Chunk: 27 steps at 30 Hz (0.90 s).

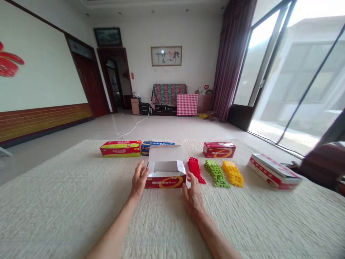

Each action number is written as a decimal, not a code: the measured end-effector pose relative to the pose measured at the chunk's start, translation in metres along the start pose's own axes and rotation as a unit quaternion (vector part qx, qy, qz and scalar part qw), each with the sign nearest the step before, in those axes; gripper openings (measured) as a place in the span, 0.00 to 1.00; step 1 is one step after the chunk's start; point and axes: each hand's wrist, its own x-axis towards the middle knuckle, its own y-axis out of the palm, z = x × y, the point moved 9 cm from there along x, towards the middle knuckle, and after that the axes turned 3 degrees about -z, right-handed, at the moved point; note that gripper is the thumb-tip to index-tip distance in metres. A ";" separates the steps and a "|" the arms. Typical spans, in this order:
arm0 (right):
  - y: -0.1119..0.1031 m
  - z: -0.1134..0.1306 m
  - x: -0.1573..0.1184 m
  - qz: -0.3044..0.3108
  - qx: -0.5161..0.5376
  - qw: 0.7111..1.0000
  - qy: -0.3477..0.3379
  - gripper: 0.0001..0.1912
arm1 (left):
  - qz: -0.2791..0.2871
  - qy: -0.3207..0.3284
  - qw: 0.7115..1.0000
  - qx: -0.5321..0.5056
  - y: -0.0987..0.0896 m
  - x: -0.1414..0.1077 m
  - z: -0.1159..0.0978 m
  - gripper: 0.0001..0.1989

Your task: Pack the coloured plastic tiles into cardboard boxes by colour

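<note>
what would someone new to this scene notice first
Likely first is the red box in the middle, its lid raised, with the left hand and right hand at its two sides. Just to its right, the bright red piece, green piece and yellow piece stand out against the pale textured cover.

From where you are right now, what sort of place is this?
Probably a home's living room: there's a framed picture, a long curtain and a low cabinet at the far end.
</note>
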 end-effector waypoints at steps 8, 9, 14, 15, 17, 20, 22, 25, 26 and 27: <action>0.009 0.002 0.004 0.031 0.015 0.999 -0.024 0.22 | -0.020 0.082 0.995 0.056 0.002 -0.006 -0.010 0.27; 0.009 0.003 0.004 0.032 0.009 0.999 -0.023 0.22 | -0.023 0.089 0.994 0.057 0.003 -0.005 -0.011 0.27; 0.014 0.000 0.006 0.038 -0.017 0.999 -0.034 0.24 | -0.003 0.096 0.995 0.009 0.007 -0.006 -0.013 0.30; 0.014 -0.002 0.006 0.034 -0.019 0.998 -0.038 0.24 | 0.002 0.093 0.996 -0.006 0.007 -0.007 -0.013 0.31; 0.014 -0.005 0.007 0.018 -0.020 0.998 -0.048 0.25 | 0.004 0.084 0.995 -0.044 0.007 -0.009 -0.013 0.33; 0.013 -0.008 0.005 -0.004 -0.014 0.998 -0.062 0.25 | 0.006 0.063 0.993 -0.097 0.007 -0.010 -0.011 0.36; 0.013 -0.009 0.003 -0.009 -0.012 0.998 -0.060 0.25 | 0.018 0.048 0.992 -0.113 0.010 -0.010 -0.010 0.37; 0.012 -0.011 0.001 -0.016 -0.006 0.999 -0.042 0.25 | 0.044 0.032 0.992 -0.115 0.015 -0.008 -0.010 0.37; 0.012 -0.012 0.000 -0.016 -0.002 0.999 -0.034 0.26 | 0.051 0.028 0.992 -0.115 0.017 -0.008 -0.010 0.37; 0.013 -0.013 0.000 -0.014 0.003 1.000 -0.028 0.26 | 0.058 0.024 0.991 -0.114 0.018 -0.007 -0.011 0.37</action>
